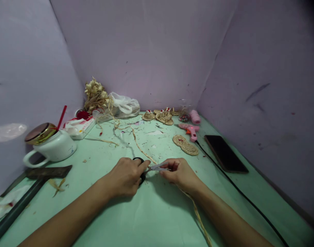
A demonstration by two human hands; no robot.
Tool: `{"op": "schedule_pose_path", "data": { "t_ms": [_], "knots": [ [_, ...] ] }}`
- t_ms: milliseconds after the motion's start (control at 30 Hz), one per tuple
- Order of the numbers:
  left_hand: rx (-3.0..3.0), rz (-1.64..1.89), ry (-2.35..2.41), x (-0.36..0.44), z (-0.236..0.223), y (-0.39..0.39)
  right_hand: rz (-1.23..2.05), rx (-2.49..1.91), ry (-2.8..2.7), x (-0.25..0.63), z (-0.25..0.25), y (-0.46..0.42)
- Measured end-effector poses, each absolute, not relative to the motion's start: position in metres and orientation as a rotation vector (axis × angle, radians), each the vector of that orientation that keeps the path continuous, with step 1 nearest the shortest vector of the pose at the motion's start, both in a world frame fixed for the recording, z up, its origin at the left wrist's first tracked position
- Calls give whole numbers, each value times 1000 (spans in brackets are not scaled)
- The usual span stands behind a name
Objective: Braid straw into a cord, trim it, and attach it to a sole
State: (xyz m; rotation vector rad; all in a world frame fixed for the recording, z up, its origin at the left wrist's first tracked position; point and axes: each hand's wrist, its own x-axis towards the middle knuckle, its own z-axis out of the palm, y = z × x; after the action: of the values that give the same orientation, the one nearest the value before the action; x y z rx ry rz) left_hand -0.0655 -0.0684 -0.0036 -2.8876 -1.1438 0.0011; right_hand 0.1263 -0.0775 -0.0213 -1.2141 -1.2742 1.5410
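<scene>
My left hand [127, 175] is closed round the black handles of a pair of scissors [154, 167], whose parted blades point right. The blade tips reach the fingers of my right hand [182, 175]. Pinched in that hand is a twisted straw-coloured cord [197, 214], which trails down past my right wrist to the bottom edge. A further length of the same cord [139, 146] runs from the back of the table to the scissors. My fingers hide part of the cord at the blades, so I cannot tell whether it is cut there.
A coiled straw sole shape [185, 144], a pink glue gun [190, 130] with a black cable and a phone [225, 153] lie right. Small woven pieces [164, 117] sit behind. To the left are a white mug [56, 147], a hammer [43, 173] and dried husks [95, 92].
</scene>
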Motion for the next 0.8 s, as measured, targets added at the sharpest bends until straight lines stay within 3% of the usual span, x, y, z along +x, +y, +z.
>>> {"op": "schedule_pose_path", "data": {
  "t_ms": [500,600,800],
  "knots": [
    [-2867,-83,-1128,-65,-11,-68,1478,-1258,-1218,126,-23,-76],
    [-2976,-276,-1178,-65,-8,-66,1475,-1241,-1183,127,-21,-75],
    [-2990,-993,-1587,-71,-1,-61,1504,-1226,-1112,127,-20,-75]
  ]
}}
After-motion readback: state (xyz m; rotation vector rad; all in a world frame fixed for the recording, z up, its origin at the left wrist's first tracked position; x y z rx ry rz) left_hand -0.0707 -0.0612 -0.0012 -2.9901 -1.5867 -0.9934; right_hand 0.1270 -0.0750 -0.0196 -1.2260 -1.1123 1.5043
